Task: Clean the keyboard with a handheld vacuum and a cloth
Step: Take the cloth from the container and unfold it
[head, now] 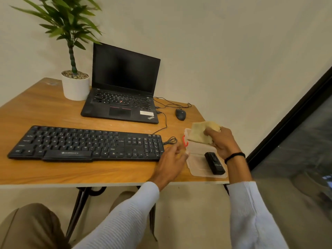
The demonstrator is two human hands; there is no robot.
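My right hand (222, 142) has its fingers (212, 131) curled round the folded yellowish cloth (201, 133), holding it just above the far half of the clear plastic box (197, 169). The black handheld vacuum (214, 163) lies in the nearer half; I cannot tell whether that half is the lid or the tray. My left hand (168, 162) is relaxed and holds nothing, its fingertips at the box's left edge, just beside the red latch (185, 143).

To do this well, I judge I should steady the light box with the left hand while the cloth lifts clear, so the vacuum is not jostled off the near corner. Then I should keep the cloth away from the loose cable (170, 141) by the keyboard (86, 143).

The keyboard sits to the left on the wooden worktop (53, 112), with a dark laptop (124, 87), a mouse (180, 114) and a potted plant (75, 87) behind it. Plain pale walls close the corner, and a dark-framed glass panel (296, 141) runs along the right.
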